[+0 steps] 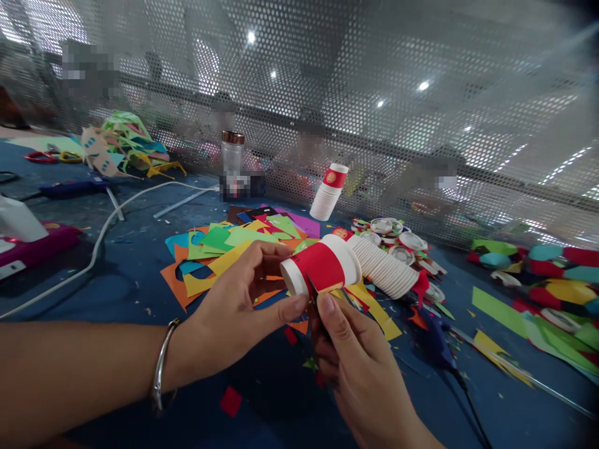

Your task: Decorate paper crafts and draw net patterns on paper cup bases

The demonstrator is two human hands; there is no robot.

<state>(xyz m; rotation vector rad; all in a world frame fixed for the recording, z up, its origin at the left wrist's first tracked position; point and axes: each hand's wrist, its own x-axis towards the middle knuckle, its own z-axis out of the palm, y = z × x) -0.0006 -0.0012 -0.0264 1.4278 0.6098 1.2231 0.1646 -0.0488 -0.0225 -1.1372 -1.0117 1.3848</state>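
Observation:
A red and white paper cup [322, 268] lies tilted on its side in front of me, its base to the left and its rim to the right. My left hand [248, 287] grips the base end, thumb below and fingers behind. Pinched in my right hand [349, 349] is a dark, thin-bladed tool [312, 294], its tip against the cup's red wall; my fingers hide most of it. Just behind the cup lies a toppled stack of paper cups [386, 265]. Coloured paper sheets [219, 240] with cut-outs spread beyond my left hand.
An upright cup stack [329, 193] and a lidded jar [233, 153] stand near the perforated metal screen [365, 81]. Round lids [402, 240] are piled to the right. Blue glue guns [435, 340] lie on both sides, and a white cable [100, 240] crosses the left.

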